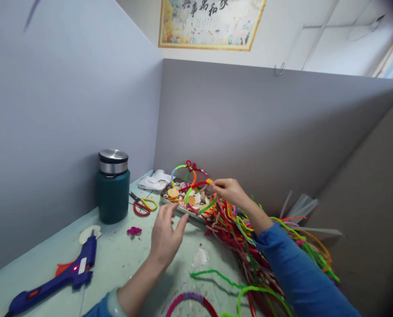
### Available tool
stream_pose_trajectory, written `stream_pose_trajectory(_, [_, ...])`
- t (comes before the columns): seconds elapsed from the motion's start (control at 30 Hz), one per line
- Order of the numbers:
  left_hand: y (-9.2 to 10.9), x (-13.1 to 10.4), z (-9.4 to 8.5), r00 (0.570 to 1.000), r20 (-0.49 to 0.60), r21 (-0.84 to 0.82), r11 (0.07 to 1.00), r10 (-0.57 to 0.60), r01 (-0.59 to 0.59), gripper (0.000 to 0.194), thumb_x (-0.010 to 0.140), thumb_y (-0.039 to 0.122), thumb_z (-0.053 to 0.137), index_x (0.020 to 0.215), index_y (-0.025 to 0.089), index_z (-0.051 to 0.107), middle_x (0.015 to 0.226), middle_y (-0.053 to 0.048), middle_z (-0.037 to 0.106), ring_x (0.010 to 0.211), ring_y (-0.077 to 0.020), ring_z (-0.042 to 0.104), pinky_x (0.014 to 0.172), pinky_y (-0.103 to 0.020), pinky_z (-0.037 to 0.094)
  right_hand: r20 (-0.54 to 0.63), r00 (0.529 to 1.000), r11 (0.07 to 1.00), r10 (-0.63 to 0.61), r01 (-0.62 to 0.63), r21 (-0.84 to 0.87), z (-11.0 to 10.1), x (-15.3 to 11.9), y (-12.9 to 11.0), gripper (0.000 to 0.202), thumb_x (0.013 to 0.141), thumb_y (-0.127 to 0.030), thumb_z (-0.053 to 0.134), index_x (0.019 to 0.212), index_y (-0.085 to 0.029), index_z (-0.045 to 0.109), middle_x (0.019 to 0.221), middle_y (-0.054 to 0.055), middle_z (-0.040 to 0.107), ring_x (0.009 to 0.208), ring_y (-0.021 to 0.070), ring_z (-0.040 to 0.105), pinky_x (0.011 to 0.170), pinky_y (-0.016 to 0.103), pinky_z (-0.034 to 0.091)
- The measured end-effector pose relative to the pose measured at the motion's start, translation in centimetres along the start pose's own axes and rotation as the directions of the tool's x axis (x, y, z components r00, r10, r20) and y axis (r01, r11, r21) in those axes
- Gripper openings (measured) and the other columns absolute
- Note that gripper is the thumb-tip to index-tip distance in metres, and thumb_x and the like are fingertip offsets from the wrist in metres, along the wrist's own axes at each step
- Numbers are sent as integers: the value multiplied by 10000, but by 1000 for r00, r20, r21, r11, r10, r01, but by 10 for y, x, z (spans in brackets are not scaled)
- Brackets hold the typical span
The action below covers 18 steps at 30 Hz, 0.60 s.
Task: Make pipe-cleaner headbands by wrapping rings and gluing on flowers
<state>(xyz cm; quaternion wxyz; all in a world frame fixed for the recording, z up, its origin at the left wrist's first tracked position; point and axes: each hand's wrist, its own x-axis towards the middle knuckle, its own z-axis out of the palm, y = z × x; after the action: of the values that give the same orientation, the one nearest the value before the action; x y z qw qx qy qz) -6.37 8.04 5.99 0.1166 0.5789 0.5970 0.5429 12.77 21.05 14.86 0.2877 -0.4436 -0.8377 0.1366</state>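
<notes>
My right hand (pixel 231 192) is closed in a pinch over a metal tray (pixel 183 208). At its fingertips are a small orange piece (pixel 209 181) and the edge of a multicoloured pipe-cleaner ring (pixel 189 196), which hangs over the tray. Whether the orange piece is fixed to the ring I cannot tell. My left hand (pixel 166 233) is open in front of the tray, thumb and fingers apart, holding nothing. Seashells (pixel 173 193) and other small pieces fill the tray. Behind the held ring stands another pipe-cleaner ring with a dark red bow (pixel 190 166).
A heap of pipe cleaners (pixel 236 229) lies under my right arm. To the left are a glue gun (pixel 79 268) with a lit red light, a green flask (pixel 113 193), scissors (pixel 143 205) and a magenta pipe-cleaner piece (pixel 134 230). Grey partitions (pixel 249 119) enclose the table.
</notes>
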Motion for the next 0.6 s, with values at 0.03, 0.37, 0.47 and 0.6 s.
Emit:
stream_pose_trajectory(0.03, [0, 7, -3, 999, -39, -62, 998, 5, -7, 471, 797, 454, 535, 1189, 192, 522, 1145, -107, 567, 951, -211, 562, 808, -305, 455, 55, 998, 999, -19, 17, 31, 6, -3, -6, 342, 823, -418, 496, 753, -160, 709, 509, -25, 572, 471, 88, 462, 469, 195, 303])
stream_pose_trajectory(0.37, [-33, 18, 4, 901, 299, -469, 773, -315, 426, 398, 751, 547, 505, 598, 189, 424, 453, 82, 345, 345, -59, 332, 359, -189, 299, 282, 958, 996, 55, -32, -86, 28, 50, 40, 316, 881, -328, 449, 1016, -147, 670, 914, 79, 697, 784, 155, 618, 668, 230, 444])
stream_pose_trajectory(0.47, [-35, 15, 5, 873, 327, -466, 742, -361, 482, 419, 743, 567, 515, 593, 191, 404, 429, 88, 317, 338, -50, 275, 339, -179, 212, 230, 964, 841, 136, 10, -540, 43, 57, 59, 247, 812, -330, 567, 997, -208, 676, 1009, 76, 684, 926, 202, 605, 745, 259, 424])
stream_pose_trajectory(0.6, [-33, 15, 4, 851, 366, -462, 720, -377, 518, 428, 737, 573, 535, 590, 189, 413, 412, 85, 305, 354, -52, 262, 354, -180, 201, 145, 971, 714, 191, -36, -699, 53, 51, 74, 229, 862, -273, 492, 1011, -201, 650, 1038, 112, 659, 969, 228, 601, 760, 287, 411])
